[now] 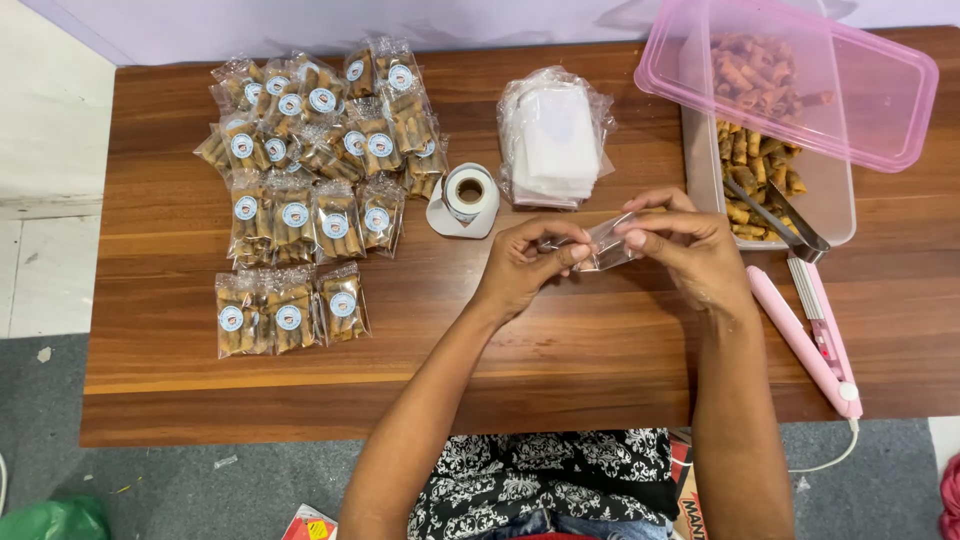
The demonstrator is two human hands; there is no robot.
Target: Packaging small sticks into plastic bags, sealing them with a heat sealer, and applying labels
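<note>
Head view, only one: both hands meet over desk (560,350) centre, pinching one small clear pouch (608,243) between them.

Left hand (525,265): fingers closed on the pouch's left edge, thumb and fingertips curled in. Right hand (690,245): fingers closed on the pouch's right/top edge, thumb over the top. Both grips are on the same pouch.

Key relation: the pouch sits at 3 o'clock from the left hand and 9 o'clock from the right hand. Its long axis runs roughly 8-to-2 o'clock, tilted slightly up toward the right. The right hand looks nearer to the pouch's middle and covers more of it.

Around it:
- Clear tub of fried rolls (790,195) at 2 o'clock from the hands, near the right hand. Pink lid (880,100) leans over the tub's far side.
- Metal tongs (785,220) lie in the tub, handle end poking out at 5 o'clock.
- Pink heat sealer (810,335) at 4 o'clock, just beside the right wrist.
- Sticker roll (468,192) at 11 o'clock from the left hand.
- Stack of empty pouches (555,140) at 12 o'clock.
- Filled, stickered packets (300,190) well apart at 10 o'clock.

Hard to tell: the pouch is transparent, so its outline is faint. Can't tell whether its mouth is open or whether anything's inside. The fingers hide its edges. Sealer cord runs off the desk edge.
</note>
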